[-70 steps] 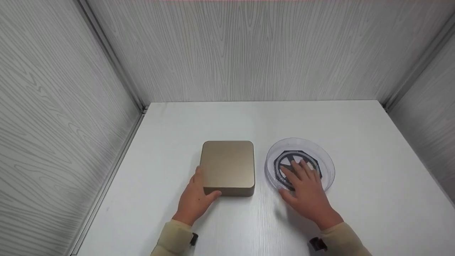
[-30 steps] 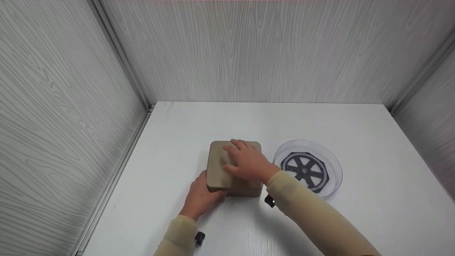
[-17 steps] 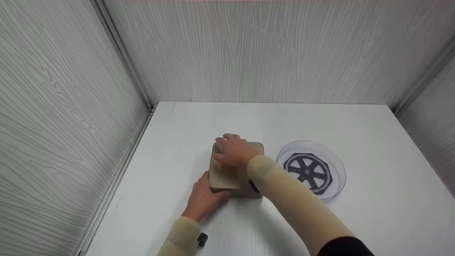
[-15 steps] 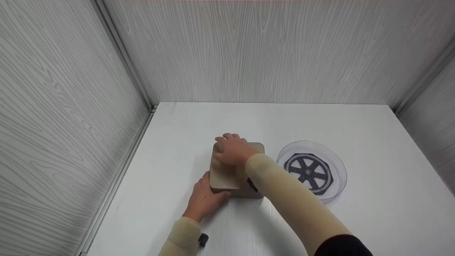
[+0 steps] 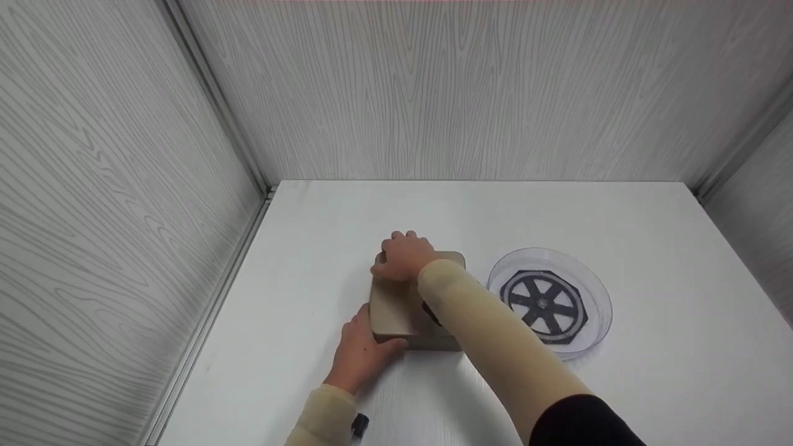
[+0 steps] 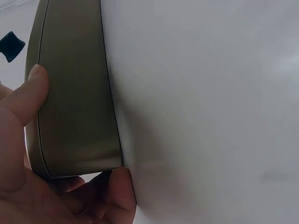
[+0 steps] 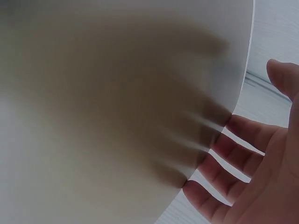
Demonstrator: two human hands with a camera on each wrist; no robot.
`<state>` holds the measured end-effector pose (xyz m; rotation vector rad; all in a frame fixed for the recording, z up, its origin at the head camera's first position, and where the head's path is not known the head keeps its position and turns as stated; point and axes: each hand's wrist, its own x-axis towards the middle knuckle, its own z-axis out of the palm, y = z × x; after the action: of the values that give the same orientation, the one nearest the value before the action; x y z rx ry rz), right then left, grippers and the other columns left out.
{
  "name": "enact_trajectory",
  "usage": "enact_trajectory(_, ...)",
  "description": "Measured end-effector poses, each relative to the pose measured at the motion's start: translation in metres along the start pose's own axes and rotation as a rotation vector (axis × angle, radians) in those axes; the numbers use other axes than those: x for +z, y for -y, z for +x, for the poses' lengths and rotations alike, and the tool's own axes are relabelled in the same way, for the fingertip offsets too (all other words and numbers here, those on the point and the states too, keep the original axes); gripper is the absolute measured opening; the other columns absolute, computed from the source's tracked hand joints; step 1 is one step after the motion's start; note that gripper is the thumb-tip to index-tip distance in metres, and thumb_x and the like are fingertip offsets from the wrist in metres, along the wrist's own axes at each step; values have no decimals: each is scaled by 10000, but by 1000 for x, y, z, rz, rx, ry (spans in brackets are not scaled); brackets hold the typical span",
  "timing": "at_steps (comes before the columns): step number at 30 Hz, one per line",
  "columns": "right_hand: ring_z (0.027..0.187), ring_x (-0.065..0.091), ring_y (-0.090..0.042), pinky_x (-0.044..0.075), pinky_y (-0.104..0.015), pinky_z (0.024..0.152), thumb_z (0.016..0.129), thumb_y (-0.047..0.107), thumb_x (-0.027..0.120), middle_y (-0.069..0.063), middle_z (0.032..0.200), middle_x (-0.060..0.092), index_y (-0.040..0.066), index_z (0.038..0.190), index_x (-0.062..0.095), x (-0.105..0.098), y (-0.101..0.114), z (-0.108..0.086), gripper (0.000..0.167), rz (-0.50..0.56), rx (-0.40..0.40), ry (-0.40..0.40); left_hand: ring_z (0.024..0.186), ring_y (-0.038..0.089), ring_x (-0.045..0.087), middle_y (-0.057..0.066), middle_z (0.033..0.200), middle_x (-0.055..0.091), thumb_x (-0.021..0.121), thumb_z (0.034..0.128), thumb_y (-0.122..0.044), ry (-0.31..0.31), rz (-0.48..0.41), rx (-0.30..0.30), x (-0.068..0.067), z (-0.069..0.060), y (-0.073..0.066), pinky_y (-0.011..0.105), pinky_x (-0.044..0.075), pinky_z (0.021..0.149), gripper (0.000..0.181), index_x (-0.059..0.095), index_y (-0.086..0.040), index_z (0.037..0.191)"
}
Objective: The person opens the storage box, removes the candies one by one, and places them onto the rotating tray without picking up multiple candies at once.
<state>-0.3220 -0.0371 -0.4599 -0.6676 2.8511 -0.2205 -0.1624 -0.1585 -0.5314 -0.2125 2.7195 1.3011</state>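
Observation:
A square gold tin (image 5: pixel 391 306) stands on the white tabletop, a thin seam running round its side below the lid. My left hand (image 5: pixel 362 354) grips its near left corner. In the left wrist view the thumb (image 6: pixel 37 88) lies across the seam, and other fingers curl behind the corner. Reaching across the top, my right hand (image 5: pixel 406 255) is at the far left corner. Its bent fingers (image 7: pixel 222 176) meet the lid's rim in the right wrist view, while the thumb stands apart there; the smooth lid (image 7: pixel 93 107) mirrors the hand. The right forearm covers the tin's right part.
Right of the tin sits a shallow clear round dish (image 5: pixel 604 303), holding a dark octagonal wheel-like piece (image 5: pixel 543 303) with several spokes. The right forearm passes over the dish's near left. Pale wood-grain panels (image 5: pixel 471 93) wall the back and sides.
My right hand has left the dish, crossed left over the tin, and moved to its far left corner, fingers now bending over the edge. The left hand keeps its grip.

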Motion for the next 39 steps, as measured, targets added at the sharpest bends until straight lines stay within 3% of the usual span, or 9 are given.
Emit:
enact_trajectory(9, 1126, 498, -306, 378, -530, 1059, 875, 604, 595, -109, 1241, 567, 110, 1384, 557, 1, 2, 16, 711, 28, 62, 60, 1309, 263, 431, 82, 1461, 493, 857, 781, -459, 9, 24, 20, 0, 1, -1, 479, 390, 1071, 1013, 318, -111, 1564)
enact_trajectory(15, 1196, 496, -325, 396, -518, 1047, 844, 639, 592, -133, 1318, 555, 114, 1424, 525, 17, -3, 32, 786, 28, 88, 59, 1230, 245, 444, 93, 1462, 496, 847, 789, -465, 30, 61, 24, -3, 0, -1, 451, 417, 1031, 1043, 281, -84, 1578)
enact_trajectory(23, 1150, 489, -312, 405, -519, 1027, 791, 641, 635, -139, 1313, 563, 120, 1435, 519, 25, -12, 44, 836, 110, 153, 97, 1222, 242, 459, 108, 1404, 520, 853, 788, -455, 60, 44, 12, -3, 2, -3, 457, 418, 1030, 1033, 289, -77, 1567)
enact_trajectory(29, 1071, 508, -304, 469, -505, 912, 763, 630, 655, -107, 1265, 577, 160, 1409, 536, 23, -15, 44, 808, 173, 220, 163, 1268, 251, 445, 115, 1418, 510, 856, 794, -425, 71, 22, 9, 0, 0, -2, 464, 409, 1045, 1030, 275, -90, 1575)
enact_trajectory(34, 1079, 512, -273, 463, -484, 920, 773, 630, 655, -94, 1255, 581, 131, 1419, 508, 6, -9, 33, 830, 257, 219, 236, 1311, 265, 445, 141, 1448, 488, 858, 800, -397, 68, 39, 7, -2, 0, -1, 469, 387, 1074, 1025, 266, -77, 1573)
enact_trajectory(39, 1029, 560, -251, 475, -454, 869, 800, 626, 650, -60, 1155, 605, 149, 1361, 533, -4, -8, 27, 746, 312, 227, 274, 1327, 274, 451, 155, 1460, 481, 860, 798, -397, 64, 30, 23, -2, 2, 0, 471, 376, 1086, 1029, 267, -63, 1569)
